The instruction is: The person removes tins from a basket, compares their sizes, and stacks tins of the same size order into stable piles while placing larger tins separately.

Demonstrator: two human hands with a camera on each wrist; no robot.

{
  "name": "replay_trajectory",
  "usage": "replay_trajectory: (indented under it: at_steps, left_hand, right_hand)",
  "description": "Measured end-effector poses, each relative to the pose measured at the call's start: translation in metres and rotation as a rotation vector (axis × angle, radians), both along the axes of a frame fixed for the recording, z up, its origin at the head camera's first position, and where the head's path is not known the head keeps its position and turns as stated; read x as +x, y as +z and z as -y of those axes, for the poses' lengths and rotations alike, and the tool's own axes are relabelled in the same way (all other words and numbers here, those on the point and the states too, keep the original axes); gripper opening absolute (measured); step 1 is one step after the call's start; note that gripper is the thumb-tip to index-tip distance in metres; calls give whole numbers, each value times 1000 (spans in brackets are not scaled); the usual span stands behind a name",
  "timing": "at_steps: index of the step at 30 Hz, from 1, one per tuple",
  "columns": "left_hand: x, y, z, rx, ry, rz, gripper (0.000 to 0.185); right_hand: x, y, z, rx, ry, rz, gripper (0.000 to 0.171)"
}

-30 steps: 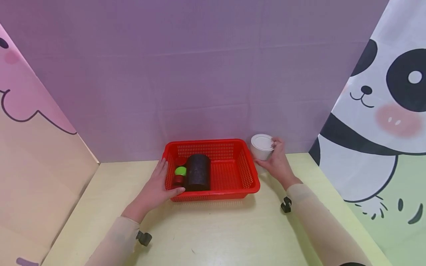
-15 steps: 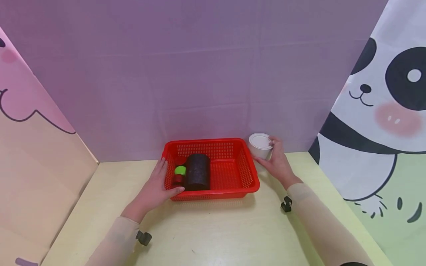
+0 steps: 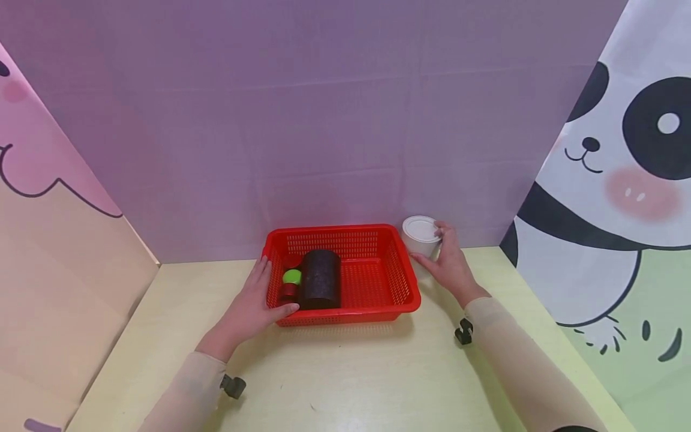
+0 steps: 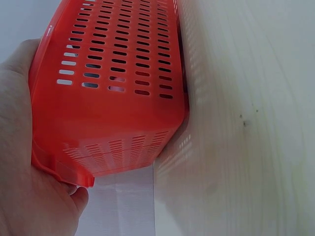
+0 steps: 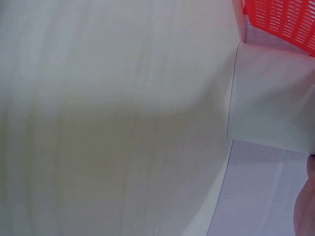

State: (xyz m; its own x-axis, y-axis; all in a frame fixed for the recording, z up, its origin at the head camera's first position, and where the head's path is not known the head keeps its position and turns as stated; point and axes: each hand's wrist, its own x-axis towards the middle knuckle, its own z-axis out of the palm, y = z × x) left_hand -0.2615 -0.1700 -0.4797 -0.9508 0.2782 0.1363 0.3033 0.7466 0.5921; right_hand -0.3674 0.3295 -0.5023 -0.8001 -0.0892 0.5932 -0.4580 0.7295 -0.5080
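The yellow table [image 3: 351, 372] is backed by a purple wall [image 3: 324, 120]. On it, a red basket [image 3: 396, 282] is gripped at its left end by the left hand [image 3: 251, 309], thumb hooked over the rim. A black cylinder [image 3: 321, 279], a green cap [image 3: 292, 276] and what appear to be red pieces [image 3: 289, 292] are held inside. Just right of the basket, a white container [image 3: 422, 236] is clasped by the curled fingers of the right hand [image 3: 449, 264].
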Motion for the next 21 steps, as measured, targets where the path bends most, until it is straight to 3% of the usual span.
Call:
replay_trajectory:
  at_steps: [13,21]
  left_hand:
    - [-11,-9,1,9,-6,15,132]
    - [-15,-12,1,10,-12,20,131]
  right_hand:
    - [-10,-3,3,8,-31,48,88]
    - [-9,0,3,-9,-18,30,75]
